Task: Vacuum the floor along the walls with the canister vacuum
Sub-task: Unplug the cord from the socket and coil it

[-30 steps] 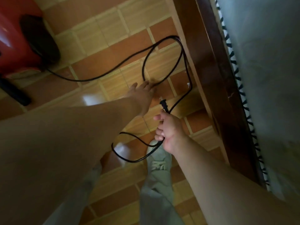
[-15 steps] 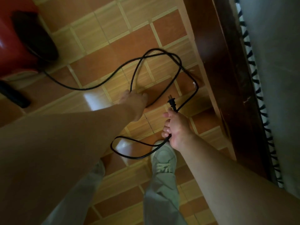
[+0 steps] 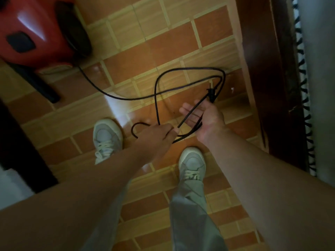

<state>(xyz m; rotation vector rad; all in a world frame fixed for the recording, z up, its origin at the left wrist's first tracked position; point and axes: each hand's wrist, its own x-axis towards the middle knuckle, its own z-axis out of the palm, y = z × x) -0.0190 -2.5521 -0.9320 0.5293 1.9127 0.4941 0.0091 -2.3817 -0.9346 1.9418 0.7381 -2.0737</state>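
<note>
The red canister vacuum [image 3: 36,31] with a black wheel sits at the upper left. Its black power cord [image 3: 116,96] runs from it across the tiles and loops in front of me. My left hand [image 3: 155,140] pinches a loop of the cord. My right hand [image 3: 206,118] holds several strands of it across the palm, fingers half open, thumb side by the plug [image 3: 211,94], which sticks up beyond the hand.
Orange and tan floor tiles [image 3: 163,44] lie underfoot. A dark wooden frame [image 3: 268,69] and a grey fabric with zigzag trim [image 3: 304,87] stand on the right. A black vacuum tube [image 3: 36,82] lies at left. My two shoes [image 3: 107,138] stand below the hands.
My left hand has pulled back from the floor with a loop of cord toward my right hand. The view has shifted, so both feet and more of the vacuum show.
</note>
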